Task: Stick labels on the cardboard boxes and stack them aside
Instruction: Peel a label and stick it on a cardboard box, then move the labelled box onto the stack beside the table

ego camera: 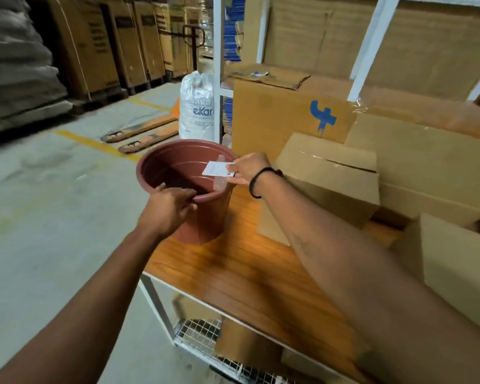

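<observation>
Watching my feed: left hand (169, 209) grips the near rim of the brown tub (150, 159) | right hand (251, 167) pinches a white label (215, 168) above its far rim | cardboard box (330, 178) just beside, on the wooden table (233, 273)

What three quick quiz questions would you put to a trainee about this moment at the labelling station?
1. True or false: the left hand grips the rim of the brown bucket.
2. The right hand pinches: A a marker, B a white label, C scissors?
3. Fill in: the brown bucket stands on the wooden ____.

Key: 1 true. 2 B. 3 table.
</observation>
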A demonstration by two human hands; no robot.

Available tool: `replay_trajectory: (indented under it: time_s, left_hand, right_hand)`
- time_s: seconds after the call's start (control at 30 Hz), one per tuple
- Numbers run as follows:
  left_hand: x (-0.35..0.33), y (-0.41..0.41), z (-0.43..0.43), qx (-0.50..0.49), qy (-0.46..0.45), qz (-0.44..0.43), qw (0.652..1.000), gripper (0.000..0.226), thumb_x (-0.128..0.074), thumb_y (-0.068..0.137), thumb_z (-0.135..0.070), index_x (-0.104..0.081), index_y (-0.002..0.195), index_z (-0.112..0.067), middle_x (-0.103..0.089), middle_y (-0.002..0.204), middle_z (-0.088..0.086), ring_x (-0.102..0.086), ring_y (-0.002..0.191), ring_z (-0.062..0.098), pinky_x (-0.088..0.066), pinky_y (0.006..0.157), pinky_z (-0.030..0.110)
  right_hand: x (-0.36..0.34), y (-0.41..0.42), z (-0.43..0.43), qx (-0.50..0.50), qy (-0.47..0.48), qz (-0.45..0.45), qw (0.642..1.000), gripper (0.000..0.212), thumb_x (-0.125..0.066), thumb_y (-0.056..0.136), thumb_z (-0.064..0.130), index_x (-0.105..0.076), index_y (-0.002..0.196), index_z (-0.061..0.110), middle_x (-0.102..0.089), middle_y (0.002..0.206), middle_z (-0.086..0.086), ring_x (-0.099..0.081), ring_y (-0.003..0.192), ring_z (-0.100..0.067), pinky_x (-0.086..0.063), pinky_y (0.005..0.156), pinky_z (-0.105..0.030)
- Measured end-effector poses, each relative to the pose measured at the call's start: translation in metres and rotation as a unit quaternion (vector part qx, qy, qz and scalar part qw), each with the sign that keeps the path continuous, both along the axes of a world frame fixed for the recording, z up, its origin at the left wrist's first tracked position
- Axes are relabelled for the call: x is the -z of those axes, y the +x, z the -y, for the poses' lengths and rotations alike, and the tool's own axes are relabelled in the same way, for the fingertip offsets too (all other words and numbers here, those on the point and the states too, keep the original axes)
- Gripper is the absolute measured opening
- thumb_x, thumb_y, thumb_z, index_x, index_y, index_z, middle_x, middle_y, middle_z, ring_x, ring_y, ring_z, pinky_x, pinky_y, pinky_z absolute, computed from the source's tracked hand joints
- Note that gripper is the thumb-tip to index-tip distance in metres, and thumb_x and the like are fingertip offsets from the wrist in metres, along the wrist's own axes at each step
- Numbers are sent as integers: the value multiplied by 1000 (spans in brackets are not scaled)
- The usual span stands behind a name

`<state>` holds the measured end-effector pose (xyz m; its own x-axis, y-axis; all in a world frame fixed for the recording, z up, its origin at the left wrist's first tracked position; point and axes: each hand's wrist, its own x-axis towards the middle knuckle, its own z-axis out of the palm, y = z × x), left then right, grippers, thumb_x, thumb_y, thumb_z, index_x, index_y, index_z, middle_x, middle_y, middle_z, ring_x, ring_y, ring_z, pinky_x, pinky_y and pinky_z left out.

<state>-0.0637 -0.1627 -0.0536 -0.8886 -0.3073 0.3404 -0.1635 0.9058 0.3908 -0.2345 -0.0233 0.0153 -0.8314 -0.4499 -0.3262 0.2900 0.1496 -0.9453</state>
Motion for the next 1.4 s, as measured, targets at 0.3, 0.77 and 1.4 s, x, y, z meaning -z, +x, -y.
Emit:
replay_trajectory:
  time_s: [0.3, 0.77, 1.4]
  left_hand:
    - [13, -8, 6, 9, -44, -100, 994, 31, -57, 86, -32, -75, 104, -15, -76, 100, 4, -69, 96, 26, -42, 99, 46]
    - [28, -58, -136, 169, -79, -105, 977, 45, -45, 89, -43, -75, 106, -13, -73, 112, 2, -64, 112, 24, -24, 113, 47]
    - [35, -38, -389, 338, 223, 7, 914, 92, -75, 73, -61, -26, 148, -40, -37, 148, -14, -38, 137, 14, -39, 112, 44]
  right_hand:
    - [-8, 9, 43, -21, 43, 20, 999, 40, -60, 89, -7, -46, 127, -7, -64, 117, -25, -66, 104, -34, -58, 79, -39]
    - [-20, 13, -177, 123, -52, -37, 990, 9, -59, 91, -5, -59, 99, -6, -63, 91, -17, -68, 77, -25, -59, 69, -32]
    - [15, 114, -566, 74, 372, -313, 871, 40, -66, 88, 38, -63, 126, 23, -46, 144, 8, -43, 129, -7, -30, 102, -20]
